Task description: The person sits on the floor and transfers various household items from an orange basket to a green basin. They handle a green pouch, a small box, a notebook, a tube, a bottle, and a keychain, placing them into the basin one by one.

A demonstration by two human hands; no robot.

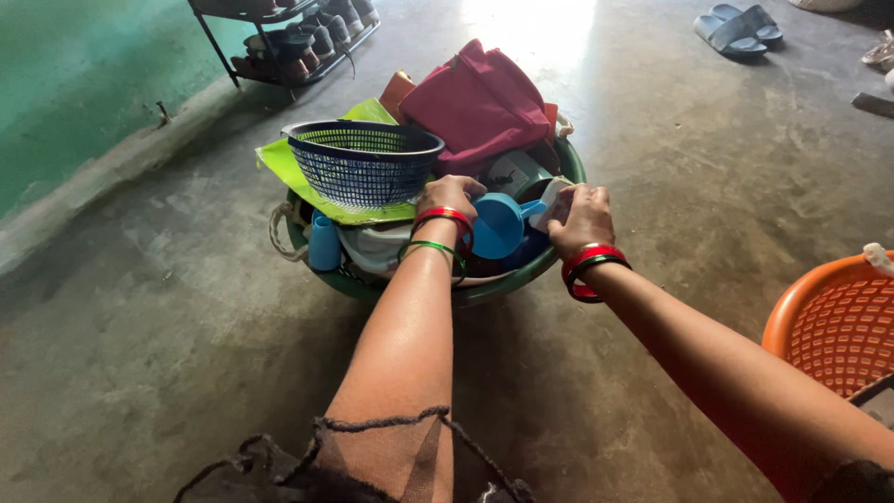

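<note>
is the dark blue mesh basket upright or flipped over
Upright: the dark blue plastic mesh basket shows its open rim on top, and it rests on a green sheet in the green tub.

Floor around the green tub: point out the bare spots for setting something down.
Bare floor between the green tub and orange basket, and left of the tub toward the wall. The tub is packed: blue basket, red bag, blue cup.
</note>
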